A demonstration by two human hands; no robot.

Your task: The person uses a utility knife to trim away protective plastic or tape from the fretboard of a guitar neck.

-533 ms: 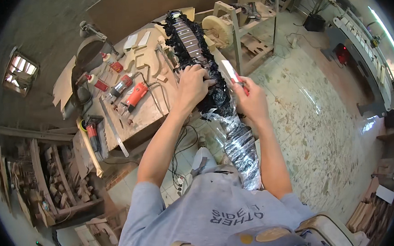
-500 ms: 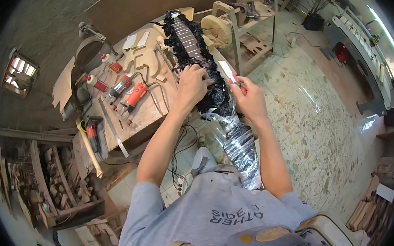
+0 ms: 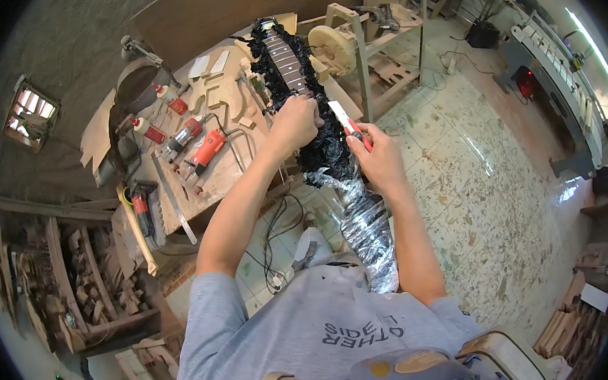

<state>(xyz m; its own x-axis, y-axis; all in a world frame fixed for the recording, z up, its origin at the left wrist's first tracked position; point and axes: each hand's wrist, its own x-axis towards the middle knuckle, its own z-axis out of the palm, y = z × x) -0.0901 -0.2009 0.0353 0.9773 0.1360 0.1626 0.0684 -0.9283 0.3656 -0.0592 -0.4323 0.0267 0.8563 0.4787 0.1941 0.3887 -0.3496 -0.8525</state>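
Note:
A guitar neck (image 3: 284,52) with a dark fretboard lies along the workbench, wrapped in torn black plastic (image 3: 323,142). Its near part is bound in shiny clear film (image 3: 365,221) that reaches down to my body. My left hand (image 3: 296,121) grips the black wrapping on the neck. My right hand (image 3: 378,157) holds a red and white utility knife (image 3: 347,121), blade end up, right beside the black wrapping.
The wooden workbench (image 3: 235,170) carries an orange power tool (image 3: 206,149), a red and silver tool (image 3: 184,136), glue bottles (image 3: 166,95), a metal ruler (image 3: 174,207) and wooden cut-outs. A wooden frame (image 3: 360,46) stands to the right. Cables (image 3: 274,224) lie on the speckled floor (image 3: 474,176).
Both hands stay on the wrapped neck; the right hand with the knife has shifted slightly down along the black wrapping.

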